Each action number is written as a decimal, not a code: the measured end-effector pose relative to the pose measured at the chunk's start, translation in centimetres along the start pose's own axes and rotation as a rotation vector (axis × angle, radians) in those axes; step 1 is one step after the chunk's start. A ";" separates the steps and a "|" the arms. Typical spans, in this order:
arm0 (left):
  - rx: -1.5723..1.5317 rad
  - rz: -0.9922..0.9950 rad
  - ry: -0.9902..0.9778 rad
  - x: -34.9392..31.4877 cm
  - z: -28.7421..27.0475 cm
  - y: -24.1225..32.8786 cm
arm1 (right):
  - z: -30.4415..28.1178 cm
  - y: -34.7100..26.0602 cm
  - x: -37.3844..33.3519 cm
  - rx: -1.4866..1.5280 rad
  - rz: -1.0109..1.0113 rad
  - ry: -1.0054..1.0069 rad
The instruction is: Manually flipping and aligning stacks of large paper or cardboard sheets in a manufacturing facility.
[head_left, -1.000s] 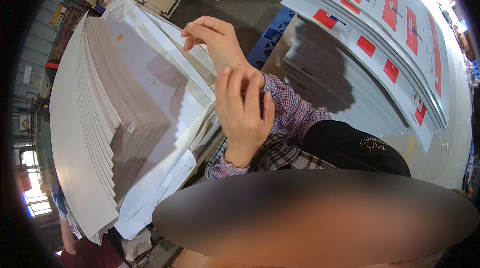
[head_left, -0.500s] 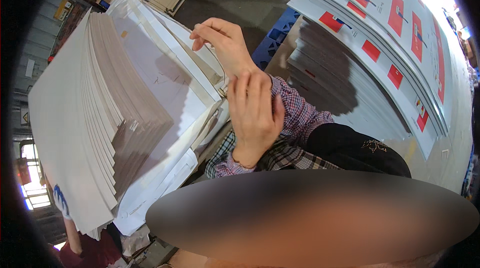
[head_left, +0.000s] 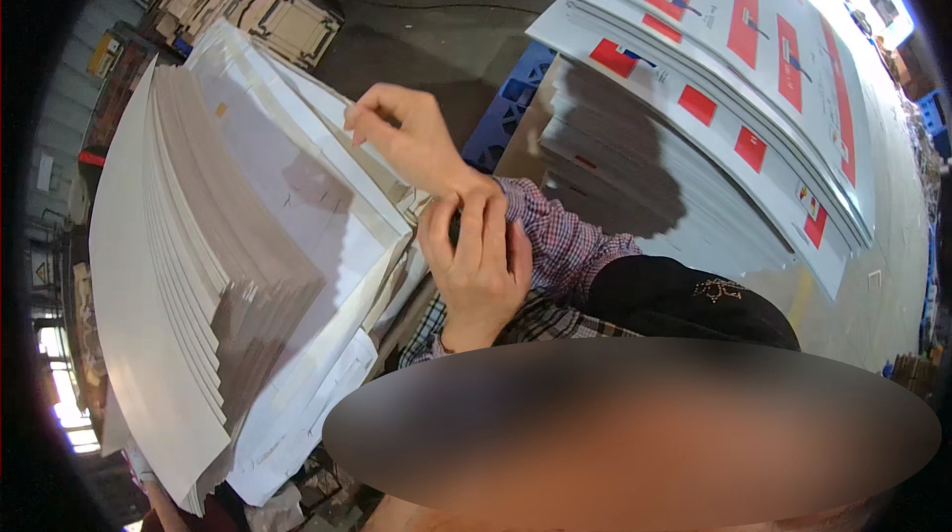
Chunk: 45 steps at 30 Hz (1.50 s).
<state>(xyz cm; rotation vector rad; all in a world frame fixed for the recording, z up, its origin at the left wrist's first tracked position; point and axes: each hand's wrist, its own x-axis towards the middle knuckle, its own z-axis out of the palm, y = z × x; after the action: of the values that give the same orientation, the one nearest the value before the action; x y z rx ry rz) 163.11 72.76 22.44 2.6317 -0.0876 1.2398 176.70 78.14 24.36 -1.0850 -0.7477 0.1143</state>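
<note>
My right hand [head_left: 405,135] is raised over the near edge of a tall stack, its fingers loosely curled and nothing visible in them. My left hand [head_left: 476,269] rests against the right wrist by its checked cuff, fingertips touching it and fingers spread. A small dark patch shows between the left fingers; I cannot make out what it is. Left of both hands, large pale board sheets [head_left: 139,264] lie fanned, with grey-brown edges, on white wrapped sheets [head_left: 307,160]. Neither hand touches these sheets.
At the right stands a tall stack of white printed boards [head_left: 684,101] with red panels, beside a blue plastic pallet [head_left: 511,106]. Cut brown boards [head_left: 243,11] are piled at the far left. At the lower left, another person's arm [head_left: 164,507] shows partly behind the sheets.
My left fingers have spread apart over the right wrist, and the right fingers have curled more. The whole view has shifted. The other person's blue-and-white gloved hand has dropped lower, mostly out of sight.
</note>
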 end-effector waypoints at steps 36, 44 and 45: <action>-0.105 -0.130 0.124 -0.4 1.3 0.1 | -0.6 -0.8 0.6 -0.061 -0.056 -0.147; -0.225 -0.134 0.007 -2.2 0.7 -0.4 | 0.0 -0.9 -0.4 -0.204 -0.150 -0.300; -0.270 -0.153 0.014 -2.0 0.2 -0.6 | -0.1 -1.0 -0.4 -0.292 -0.270 -0.337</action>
<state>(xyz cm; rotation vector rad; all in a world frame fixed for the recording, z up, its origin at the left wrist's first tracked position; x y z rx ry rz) 162.02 73.17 20.67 2.3515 -0.0466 1.1103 176.15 77.42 24.93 -1.2449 -1.2365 -0.0458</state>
